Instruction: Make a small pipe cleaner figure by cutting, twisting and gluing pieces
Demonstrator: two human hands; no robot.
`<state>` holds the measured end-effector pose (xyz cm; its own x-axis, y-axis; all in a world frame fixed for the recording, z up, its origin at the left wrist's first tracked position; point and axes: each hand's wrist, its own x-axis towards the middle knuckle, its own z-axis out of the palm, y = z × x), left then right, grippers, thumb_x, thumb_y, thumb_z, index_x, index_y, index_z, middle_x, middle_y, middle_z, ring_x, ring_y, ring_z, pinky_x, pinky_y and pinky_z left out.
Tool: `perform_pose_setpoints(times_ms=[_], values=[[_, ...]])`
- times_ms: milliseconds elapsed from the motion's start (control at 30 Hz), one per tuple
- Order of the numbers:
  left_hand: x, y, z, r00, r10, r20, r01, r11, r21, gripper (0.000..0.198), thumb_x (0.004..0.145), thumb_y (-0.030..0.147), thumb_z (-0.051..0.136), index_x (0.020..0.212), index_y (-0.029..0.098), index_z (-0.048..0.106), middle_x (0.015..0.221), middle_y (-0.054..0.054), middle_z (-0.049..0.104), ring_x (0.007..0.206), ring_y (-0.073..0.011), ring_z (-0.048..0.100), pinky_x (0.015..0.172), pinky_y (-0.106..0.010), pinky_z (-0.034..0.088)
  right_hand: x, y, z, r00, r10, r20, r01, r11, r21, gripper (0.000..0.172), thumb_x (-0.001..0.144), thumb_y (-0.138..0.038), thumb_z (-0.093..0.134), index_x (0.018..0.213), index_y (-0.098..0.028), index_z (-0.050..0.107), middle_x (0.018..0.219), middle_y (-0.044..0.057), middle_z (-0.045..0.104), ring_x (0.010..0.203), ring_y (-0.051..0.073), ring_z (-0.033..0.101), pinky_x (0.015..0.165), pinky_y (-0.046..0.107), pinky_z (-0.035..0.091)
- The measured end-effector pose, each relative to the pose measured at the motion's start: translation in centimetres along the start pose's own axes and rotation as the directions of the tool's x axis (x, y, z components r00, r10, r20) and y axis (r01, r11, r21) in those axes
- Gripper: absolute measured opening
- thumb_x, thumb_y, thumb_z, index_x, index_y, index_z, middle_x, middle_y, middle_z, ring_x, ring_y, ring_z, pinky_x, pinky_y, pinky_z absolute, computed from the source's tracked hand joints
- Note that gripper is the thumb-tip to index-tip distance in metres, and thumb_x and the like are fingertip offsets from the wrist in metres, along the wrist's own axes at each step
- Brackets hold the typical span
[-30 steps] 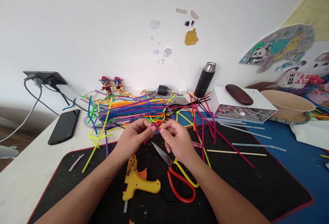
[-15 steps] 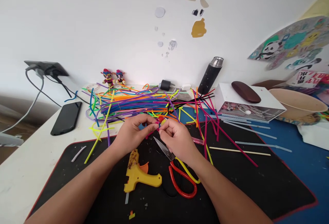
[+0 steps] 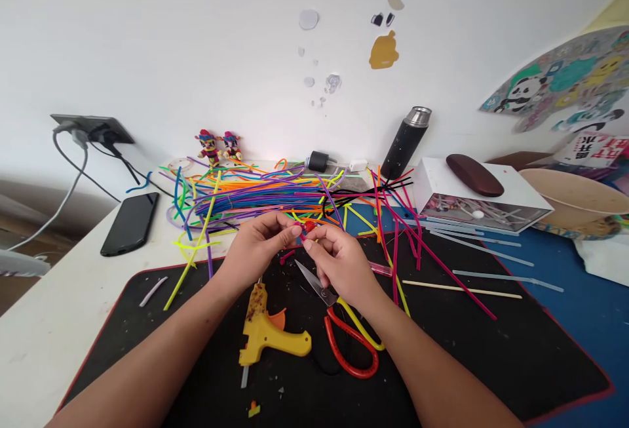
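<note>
Over the mat's far edge, my left hand (image 3: 263,241) and my right hand (image 3: 339,261) meet, fingers pinched. Between their fingertips is a small red and pink pipe-cleaner piece (image 3: 309,225), largely hidden by the fingers. Just under my right hand lie scissors (image 3: 351,349) with red and yellow handles, blades partly beneath the hand. A yellow glue gun (image 3: 268,336) with an orange trigger rests nearer to me, a clear glue stick poking from its rear. Beyond my hands spreads a pile of colourful pipe cleaners (image 3: 265,198).
Two small figures (image 3: 209,146) and a black flask (image 3: 407,143) stand by the wall. At left lies a phone (image 3: 129,223). A white box (image 3: 484,192) with a dark red case (image 3: 474,175) on it is at right. A black mat (image 3: 462,343) lies under my arms.
The whole view has shifted slightly. My fingers have turned the small piece a little, and its red part shows between them. Both hands keep their pinch.
</note>
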<state>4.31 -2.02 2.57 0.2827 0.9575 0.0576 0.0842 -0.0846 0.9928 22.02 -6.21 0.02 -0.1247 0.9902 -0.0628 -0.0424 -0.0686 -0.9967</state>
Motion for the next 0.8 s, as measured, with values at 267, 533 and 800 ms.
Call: perform_pose_setpoints(times_ms=[267,533,800], values=[[0.02,-0.56,0.14,0.999,-0.033,0.012,0.034,0.998,-0.051,0.042,0.079,0.056,0.085,0.078,0.017,0.069,0.069,0.0,0.064,0.063,-0.0126,0.053,0.062,-0.025,0.043,0.1,-0.12,0.02,0.999,-0.017,-0.03,0.018,0.999,0.035,0.028,0.089,-0.048,0.07,0.09,-0.021,0.061,0.051,-0.011,0.048,0.033,0.007,0.042,0.036,0.02,0.028],[0.03,-0.86,0.01,0.998,-0.018,0.053,0.021,0.999,-0.039,0.041,0.082,0.055,0.083,0.078,0.018,0.067,0.067,0.001,0.062,0.061,-0.0126,0.051,0.06,-0.025,0.042,0.09,-0.59,-0.04,0.997,-0.006,-0.08,0.012,0.997,0.077,0.033,0.086,-0.053,0.07,0.088,-0.022,0.059,0.05,-0.011,0.048,0.033,0.007,0.04,0.036,0.02,0.028],[-0.04,-0.48,0.09,0.997,-0.024,0.072,0.027,0.999,-0.034,0.04,0.08,0.054,0.085,0.078,0.018,0.069,0.066,0.001,0.063,0.06,-0.0124,0.052,0.059,-0.025,0.042,-0.1,-0.49,-0.12,0.993,-0.059,-0.101,0.064,0.997,0.046,0.023,0.088,-0.042,0.068,0.083,-0.023,0.057,0.048,-0.012,0.043,0.032,0.007,0.039,0.036,0.02,0.027]])
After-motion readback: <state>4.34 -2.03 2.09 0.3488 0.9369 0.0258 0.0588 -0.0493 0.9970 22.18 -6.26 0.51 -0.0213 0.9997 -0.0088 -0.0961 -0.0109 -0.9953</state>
